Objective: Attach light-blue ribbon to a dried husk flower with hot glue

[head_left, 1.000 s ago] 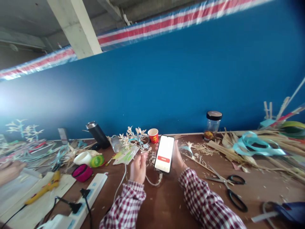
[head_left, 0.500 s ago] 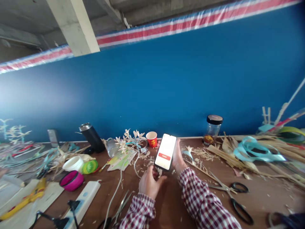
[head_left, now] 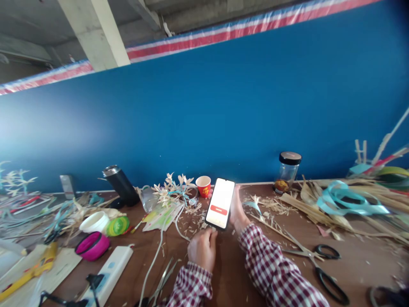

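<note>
My right hand (head_left: 238, 211) holds a smartphone (head_left: 220, 204) tilted upright over the brown table (head_left: 230, 273). Its screen is lit white with a red button. My left hand (head_left: 202, 249) sits just below the phone's bottom edge, fingers curled closed. A white cable (head_left: 179, 221) runs across the table up to this hand, and its end seems pinched in the fingers. Both sleeves are red-and-white check.
Black-handled scissors (head_left: 319, 264) lie to the right. A red paper cup (head_left: 203, 186), straw flowers (head_left: 174, 187), a black flask (head_left: 120, 184) and a glass jar (head_left: 286, 170) stand along the blue wall. A white power strip (head_left: 110, 266), pink bowl (head_left: 92, 246) and teal ribbon (head_left: 348, 200) lie around.
My left hand moved from left of the phone to under its bottom edge and closed. The cable that was plugged into the phone now trails away from it.
</note>
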`<state>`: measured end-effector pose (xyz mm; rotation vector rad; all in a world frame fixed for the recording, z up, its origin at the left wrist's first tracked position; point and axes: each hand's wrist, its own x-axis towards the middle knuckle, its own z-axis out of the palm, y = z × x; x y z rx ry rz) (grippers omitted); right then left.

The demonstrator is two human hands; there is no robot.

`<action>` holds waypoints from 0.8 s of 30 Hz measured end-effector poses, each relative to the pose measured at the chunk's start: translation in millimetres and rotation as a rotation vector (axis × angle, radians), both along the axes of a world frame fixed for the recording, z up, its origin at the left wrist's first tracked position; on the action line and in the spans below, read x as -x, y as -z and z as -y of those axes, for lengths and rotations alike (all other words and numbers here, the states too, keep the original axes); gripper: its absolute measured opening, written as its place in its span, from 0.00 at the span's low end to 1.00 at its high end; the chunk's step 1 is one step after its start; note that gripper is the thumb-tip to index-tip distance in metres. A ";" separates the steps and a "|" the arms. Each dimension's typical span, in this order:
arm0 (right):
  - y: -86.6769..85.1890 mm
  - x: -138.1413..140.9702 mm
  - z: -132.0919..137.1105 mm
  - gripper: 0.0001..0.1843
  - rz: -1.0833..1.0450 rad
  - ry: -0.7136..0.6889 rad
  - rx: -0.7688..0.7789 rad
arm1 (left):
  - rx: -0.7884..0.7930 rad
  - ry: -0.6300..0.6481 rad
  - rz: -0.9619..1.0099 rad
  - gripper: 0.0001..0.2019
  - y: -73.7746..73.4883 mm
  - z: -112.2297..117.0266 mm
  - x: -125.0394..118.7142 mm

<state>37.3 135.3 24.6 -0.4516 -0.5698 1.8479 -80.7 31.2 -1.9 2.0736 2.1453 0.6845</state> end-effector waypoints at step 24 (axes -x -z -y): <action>-4.5 3.6 7.6 0.48 -0.056 -0.101 -0.094 | -0.100 0.075 0.041 0.15 13.7 1.5 1.4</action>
